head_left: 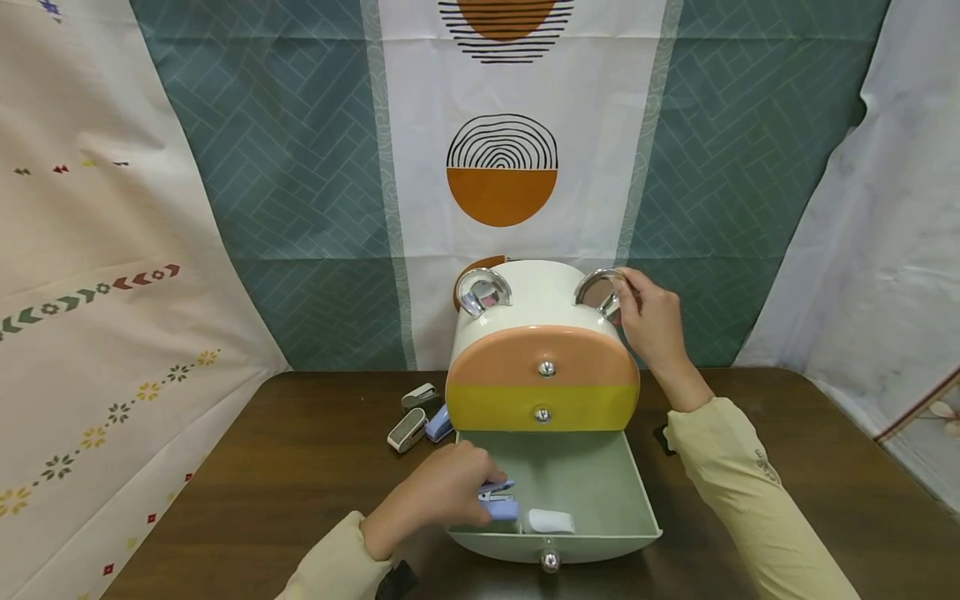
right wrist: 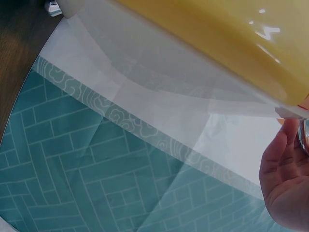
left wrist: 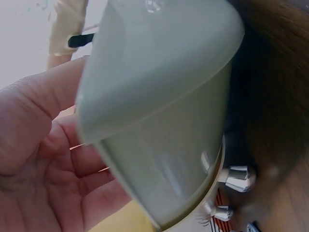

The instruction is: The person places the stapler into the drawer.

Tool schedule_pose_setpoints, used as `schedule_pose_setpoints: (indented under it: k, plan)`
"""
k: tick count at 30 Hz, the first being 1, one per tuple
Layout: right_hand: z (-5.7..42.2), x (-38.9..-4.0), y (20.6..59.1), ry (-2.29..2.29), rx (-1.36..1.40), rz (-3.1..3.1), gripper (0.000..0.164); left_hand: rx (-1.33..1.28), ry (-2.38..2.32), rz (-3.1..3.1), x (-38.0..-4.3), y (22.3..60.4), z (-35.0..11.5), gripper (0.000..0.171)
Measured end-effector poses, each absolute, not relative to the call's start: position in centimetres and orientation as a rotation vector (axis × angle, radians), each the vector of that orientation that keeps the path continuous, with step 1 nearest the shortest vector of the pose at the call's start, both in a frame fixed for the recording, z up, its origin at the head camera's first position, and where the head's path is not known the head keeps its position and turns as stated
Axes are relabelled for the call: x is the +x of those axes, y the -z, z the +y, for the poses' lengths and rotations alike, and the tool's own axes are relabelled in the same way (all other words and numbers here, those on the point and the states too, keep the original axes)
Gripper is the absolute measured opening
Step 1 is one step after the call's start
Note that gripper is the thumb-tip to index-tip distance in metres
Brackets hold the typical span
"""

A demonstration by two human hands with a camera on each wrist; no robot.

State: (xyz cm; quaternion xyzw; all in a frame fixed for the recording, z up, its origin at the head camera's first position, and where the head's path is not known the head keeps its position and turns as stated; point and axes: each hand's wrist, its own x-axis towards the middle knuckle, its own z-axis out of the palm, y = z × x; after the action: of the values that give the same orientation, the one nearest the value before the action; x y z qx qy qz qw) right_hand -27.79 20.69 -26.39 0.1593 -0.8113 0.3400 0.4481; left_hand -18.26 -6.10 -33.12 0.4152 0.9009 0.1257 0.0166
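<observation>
My left hand (head_left: 450, 483) pinches a small lavender stapler (head_left: 501, 507) just above the floor of a pulled-out pale green drawer (head_left: 585, 475), near its front left corner. Beside it in the drawer lies a white stapler-like piece (head_left: 549, 522). The left wrist view shows the hand (left wrist: 53, 150) along the drawer wall (left wrist: 159, 96), which hides the stapler. At the top right of the rounded small cabinet (head_left: 536, 287), my right hand (head_left: 652, 321) grips a curved silver ear-shaped ring (head_left: 600, 287). In the right wrist view that hand (right wrist: 289, 183) is partly out of frame.
Left of the cabinet, a dark-topped stapler (head_left: 422, 397), a grey-and-white one (head_left: 407, 430) and a blue one (head_left: 439, 423) lie on the brown table (head_left: 300, 467). The orange (head_left: 495, 358) and yellow (head_left: 487, 408) drawers are closed. A curtain (head_left: 300, 167) hangs close behind.
</observation>
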Motion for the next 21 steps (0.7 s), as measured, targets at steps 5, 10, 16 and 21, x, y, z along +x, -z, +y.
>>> schedule_pose_setpoints:
  k: [5, 10, 16, 21]
  plan:
    - [20.7, -27.9, 26.5, -0.846, 0.392, -2.005, 0.021, 1.254, -0.306, 2.777, -18.5, 33.7, -5.4, 0.037]
    - [20.7, -27.9, 26.5, -0.846, 0.392, -2.002, 0.021, 1.283, -0.250, 2.774, -18.6, 34.4, -4.8, 0.031]
    - [20.7, -27.8, 26.4, -0.842, 0.404, -1.996, 0.020, 1.330, -0.273, 2.753, -18.6, 35.0, -4.3, 0.014]
    - [20.7, -27.9, 26.5, -0.837, 0.410, -1.999, 0.021, 1.298, -0.301, 2.725, -18.8, 35.5, -3.8, 0.014]
